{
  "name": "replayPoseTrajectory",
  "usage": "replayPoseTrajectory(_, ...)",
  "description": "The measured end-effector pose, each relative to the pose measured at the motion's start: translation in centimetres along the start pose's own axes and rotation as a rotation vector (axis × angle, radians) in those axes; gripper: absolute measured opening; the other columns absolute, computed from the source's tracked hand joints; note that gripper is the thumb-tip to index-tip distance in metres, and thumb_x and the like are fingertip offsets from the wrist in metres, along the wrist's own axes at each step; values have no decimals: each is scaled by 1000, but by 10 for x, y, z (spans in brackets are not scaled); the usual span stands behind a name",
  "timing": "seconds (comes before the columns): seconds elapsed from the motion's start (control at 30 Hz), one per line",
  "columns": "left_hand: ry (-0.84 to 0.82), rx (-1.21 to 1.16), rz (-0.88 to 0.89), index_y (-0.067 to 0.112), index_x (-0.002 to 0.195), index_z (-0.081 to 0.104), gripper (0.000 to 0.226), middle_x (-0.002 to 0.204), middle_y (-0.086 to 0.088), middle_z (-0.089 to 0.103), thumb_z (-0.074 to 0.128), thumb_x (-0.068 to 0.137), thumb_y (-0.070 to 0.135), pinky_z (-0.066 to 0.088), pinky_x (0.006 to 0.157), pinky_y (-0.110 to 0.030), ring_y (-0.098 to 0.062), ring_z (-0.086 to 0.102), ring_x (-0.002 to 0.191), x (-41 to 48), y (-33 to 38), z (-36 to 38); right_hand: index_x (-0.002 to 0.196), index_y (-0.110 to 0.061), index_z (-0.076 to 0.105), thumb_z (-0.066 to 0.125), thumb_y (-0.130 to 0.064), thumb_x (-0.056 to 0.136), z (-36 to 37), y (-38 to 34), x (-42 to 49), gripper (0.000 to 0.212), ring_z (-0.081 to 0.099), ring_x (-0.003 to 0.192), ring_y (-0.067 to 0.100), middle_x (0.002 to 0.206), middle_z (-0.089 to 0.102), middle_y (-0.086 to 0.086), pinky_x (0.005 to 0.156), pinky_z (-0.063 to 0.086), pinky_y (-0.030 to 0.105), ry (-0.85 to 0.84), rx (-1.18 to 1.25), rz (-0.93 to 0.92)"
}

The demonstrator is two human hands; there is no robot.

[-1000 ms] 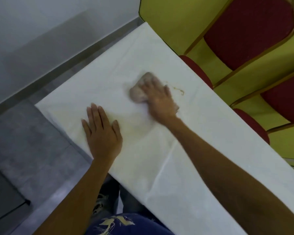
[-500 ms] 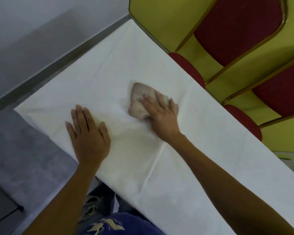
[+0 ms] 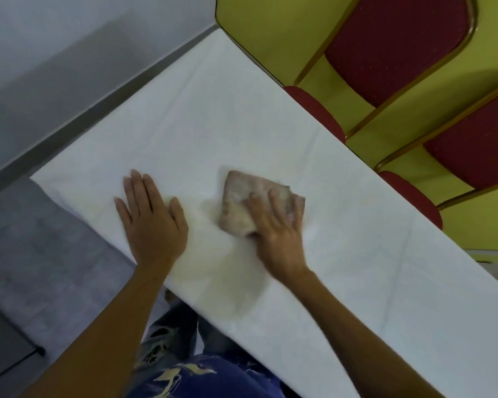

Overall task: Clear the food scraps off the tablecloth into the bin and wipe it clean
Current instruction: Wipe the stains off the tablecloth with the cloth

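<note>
A: Left hand flat, fingers straight, at the tablecloth near edge. Why?

B: Likely pins it so it won't bunch. Wiping rag mid-cloth, just beside. Right hand grip spread flat on it, pressing. No scraps visible.

1. Hands: two, the left hand and the right hand.
2. Wiping cloth: one, under the right hand's fingers.
3. Tablecloth: one, white, beneath both hands.
4. Red-padded chairs: two, beyond the right hand; first chair, second chair.
</note>
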State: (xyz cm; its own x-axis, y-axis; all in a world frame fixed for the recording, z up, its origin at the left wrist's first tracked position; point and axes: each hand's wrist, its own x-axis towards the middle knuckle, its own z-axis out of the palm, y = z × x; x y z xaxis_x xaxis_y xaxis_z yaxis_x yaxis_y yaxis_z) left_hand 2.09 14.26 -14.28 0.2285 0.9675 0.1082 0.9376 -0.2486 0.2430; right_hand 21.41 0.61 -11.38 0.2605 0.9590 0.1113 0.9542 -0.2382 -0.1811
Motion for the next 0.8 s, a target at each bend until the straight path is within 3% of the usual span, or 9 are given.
replayPoseTrajectory(0.13, 1, -1, -3, -2, 155, 20, 65, 165, -20, 16, 29, 104, 37, 10, 124, -53, -33, 11, 154, -1, -2, 2, 144, -16, 44, 56, -3, 84, -25, 88, 37, 62, 34, 142, 36, 150, 45, 13, 115, 16, 63, -4, -84, 424)
replayPoseTrajectory(0.23, 15, 4, -6, -3, 154, 23, 65, 164, -21, 18, 31, 103, 36, 9, 124, -52, -34, 13, 154, 0, -2, 2, 133, -19, 49, 47, -15, 91, -41, 96, 65, 42, 39, 132, 36, 136, 51, 15, 114, 15, 56, -20, -31, 653)
replayPoseTrajectory(0.3, 4, -39, -9, -3, 154, 25, 63, 163, -21, 20, 33, 102, 32, 10, 124, -52, -34, 15, 153, 3, -3, -1, 127, -18, 54, 50, -25, 94, -34, 56, 73, 34, 42, 129, 36, 132, 55, 11, 112, 14, 52, -36, 34, 533)
replayPoseTrajectory(0.37, -24, -143, -34, -3, 153, 27, 61, 163, -20, 21, 35, 99, 23, 11, 124, -53, -34, 15, 153, 5, -5, -5, 128, -17, 59, 52, -34, 92, -17, -8, 67, 40, 46, 127, 34, 131, 60, 7, 109, 23, 57, -33, 79, 234)
replayPoseTrajectory(0.43, -20, -232, -85, -5, 152, 28, 62, 163, -21, 22, 35, 93, 13, 11, 124, -53, -36, 16, 153, 10, -18, -12, 138, -19, 56, 50, -40, 91, 7, -68, 56, 52, 42, 138, 29, 141, 56, 2, 110, 24, 58, -87, 109, -47)
replayPoseTrajectory(0.53, 44, -174, -158, -8, 150, 32, 58, 160, -23, 26, 32, 94, 11, 14, 122, -54, -39, 20, 151, 22, -61, -18, 139, -22, 55, 53, -40, 90, 27, -113, 72, 53, 33, 145, 27, 150, 48, 2, 114, 19, 60, -132, 139, -266)
replayPoseTrajectory(0.67, 9, -65, -78, -2, 153, 28, 57, 163, -17, 25, 25, 105, 28, 18, 121, -57, -34, 19, 152, 27, -113, -20, 137, -28, 54, 55, -37, 89, 35, -87, 137, 49, 35, 144, 25, 152, 45, -2, 114, 20, 60, -108, 102, -216)
replayPoseTrajectory(0.8, -39, -115, -66, 3, 156, 23, 59, 165, -11, 19, 20, 106, 35, 14, 123, -53, -29, 12, 154, 24, -117, -20, 140, -22, 50, 52, -30, 94, 29, -57, 200, 47, 37, 140, 34, 152, 44, 4, 111, 29, 59, -36, 192, 172)
